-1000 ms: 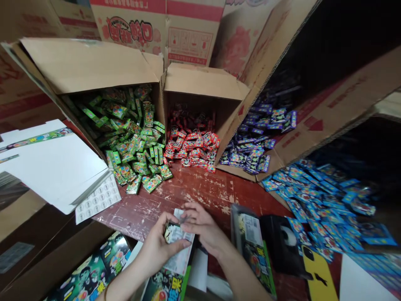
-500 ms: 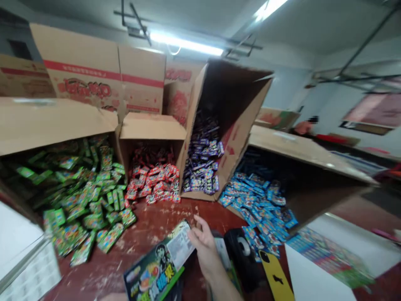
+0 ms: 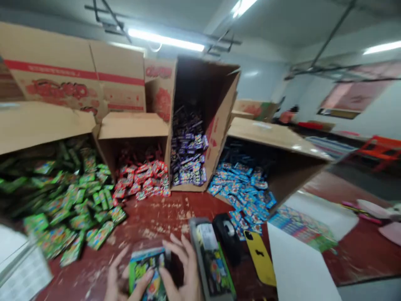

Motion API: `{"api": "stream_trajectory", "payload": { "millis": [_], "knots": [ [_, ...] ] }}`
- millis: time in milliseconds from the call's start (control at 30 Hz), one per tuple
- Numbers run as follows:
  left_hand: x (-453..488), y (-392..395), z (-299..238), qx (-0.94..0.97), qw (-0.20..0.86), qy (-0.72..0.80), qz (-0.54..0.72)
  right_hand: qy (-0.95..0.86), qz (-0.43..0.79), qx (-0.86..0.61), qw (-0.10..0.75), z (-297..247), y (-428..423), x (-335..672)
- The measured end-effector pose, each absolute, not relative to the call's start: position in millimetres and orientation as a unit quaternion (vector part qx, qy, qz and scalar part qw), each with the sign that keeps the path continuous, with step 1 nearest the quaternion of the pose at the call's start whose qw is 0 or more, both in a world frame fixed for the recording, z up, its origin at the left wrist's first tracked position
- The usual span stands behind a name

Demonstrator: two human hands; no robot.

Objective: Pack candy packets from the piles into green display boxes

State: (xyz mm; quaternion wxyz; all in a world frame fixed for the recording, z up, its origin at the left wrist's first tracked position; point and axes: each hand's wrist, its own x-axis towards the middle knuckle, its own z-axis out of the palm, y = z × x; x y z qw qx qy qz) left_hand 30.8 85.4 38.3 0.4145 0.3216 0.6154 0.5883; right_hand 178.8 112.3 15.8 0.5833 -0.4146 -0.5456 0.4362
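Low in the view, my left hand [image 3: 116,279] and my right hand [image 3: 182,269] both hold a small green printed carton [image 3: 144,271] just above the worn red table [image 3: 163,217]. My left fingers spread along its left side, and my right fingers curl over its dark right end. Just right of my right hand lies a long grey-edged stack of flat printed cartons [image 3: 212,261]. Blur hides the finer details of my grip.
Tipped cardboard boxes spill green packets [image 3: 67,205], red packets [image 3: 140,182], purple packets [image 3: 188,156] and blue packets [image 3: 242,188]. A black tape dispenser [image 3: 228,236], a yellow phone [image 3: 260,257] and white sheets [image 3: 300,271] lie to the right. A person sits far back.
The camera has tilted up and turned right. The flat printed carton held in my right hand is now a small green carton gripped by both hands; my left hand is back in view.
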Motion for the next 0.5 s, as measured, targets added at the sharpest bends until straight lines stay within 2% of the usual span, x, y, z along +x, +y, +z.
{"api": "stream_trajectory", "payload": {
  "millis": [133,300,500],
  "knots": [
    [41,66,19,0.353,0.506,0.556,0.557,-0.569,0.437,-0.397,0.572,16,94,171],
    [48,54,27,0.356,0.471,0.554,0.587,-0.514,0.435,-0.400,0.622,12,78,173],
    [46,54,40,0.410,0.489,0.556,0.533,-0.505,0.458,-0.416,0.601,17,74,173]
  ]
}}
